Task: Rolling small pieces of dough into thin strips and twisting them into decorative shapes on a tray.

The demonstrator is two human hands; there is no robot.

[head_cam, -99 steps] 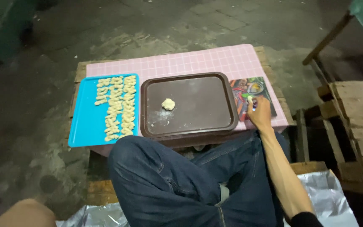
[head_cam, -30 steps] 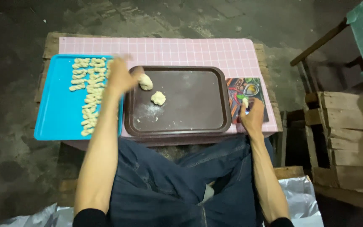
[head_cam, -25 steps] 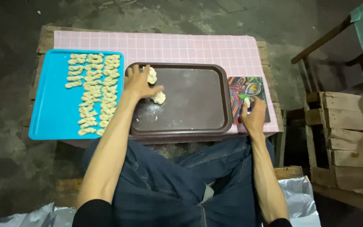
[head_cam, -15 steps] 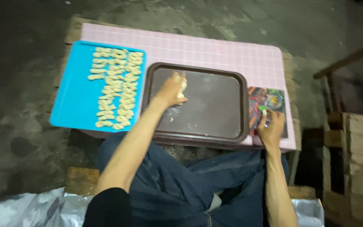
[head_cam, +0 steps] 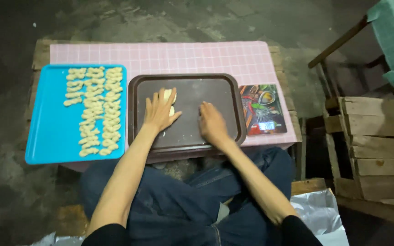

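- Left hand (head_cam: 159, 110) lies flat, fingers spread, palm down on a pale dough lump (head_cam: 166, 95); pressing rather than gripping, nothing closed in the fist.
- The dough sits in the brown tray (head_cam: 226, 91), toward its 10 o'clock quarter; only the edges show past the fingertips and at the thumb, so we cannot tell its full shape.
- Right hand (head_cam: 212, 124) rests open and flat on the bare tray floor at about 4 o'clock from the dough, well apart from it, holding nothing.
- Blue tray (head_cam: 51, 136) stands at 9 o'clock of the brown one, touching or just beside it, carrying rows of shaped dough pieces (head_cam: 97, 109).
- Kitchen scale (head_cam: 263, 109) with a coloured printed face lies at 3 o'clock, just beside the brown tray's rim.
- All of it sits on a pink checked cloth (head_cam: 197, 57) over a low wooden table.
- Risk, our judgement: the brown tray's near edge looks close to the table's 6 o'clock edge; hard downward pressure could tip or slide it toward the lap.
- Risk: dough may stick to the palm or smear if the tray floor is under-floured.
- Risk: a sideways push toward 9 o'clock could knock the blue tray and jumble the rows.
- Risk: the right elbow swinging out might catch the scale.
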